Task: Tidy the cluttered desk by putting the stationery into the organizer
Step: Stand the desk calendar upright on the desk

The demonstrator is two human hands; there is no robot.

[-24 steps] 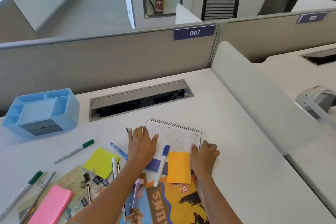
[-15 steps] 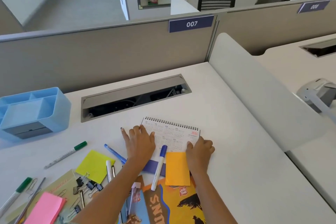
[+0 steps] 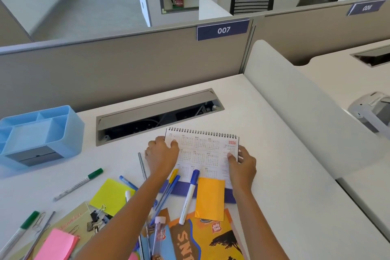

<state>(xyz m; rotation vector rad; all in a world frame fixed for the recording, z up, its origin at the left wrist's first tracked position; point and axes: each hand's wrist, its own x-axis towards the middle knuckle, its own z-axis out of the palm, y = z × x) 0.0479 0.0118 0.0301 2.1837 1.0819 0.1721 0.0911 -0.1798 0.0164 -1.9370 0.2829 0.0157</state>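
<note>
A spiral-bound 2026 desk calendar (image 3: 202, 152) is tilted up off the white desk. My left hand (image 3: 161, 155) grips its left edge and my right hand (image 3: 241, 162) pinches its right edge. An orange sticky pad (image 3: 210, 197) and a blue-capped marker (image 3: 190, 194) lie on the calendar's lower part. The light blue organizer (image 3: 40, 133) stands at the far left with its compartments holding nothing visible. A yellow sticky pad (image 3: 110, 195), a pink sticky pad (image 3: 59, 245), green-capped markers (image 3: 79, 183), blue pens (image 3: 166, 192) and binder clips (image 3: 97, 217) lie scattered in front.
An open cable tray (image 3: 158, 116) is sunk into the desk behind the calendar. A grey partition (image 3: 126, 65) closes the back and a white divider (image 3: 295, 112) the right side. A colourful book (image 3: 211, 240) lies at the near edge.
Both hands went from lying flat on the calendar to gripping its side edges, and its top edge has lifted. A yellow pen and blue pens now show beside my left wrist.
</note>
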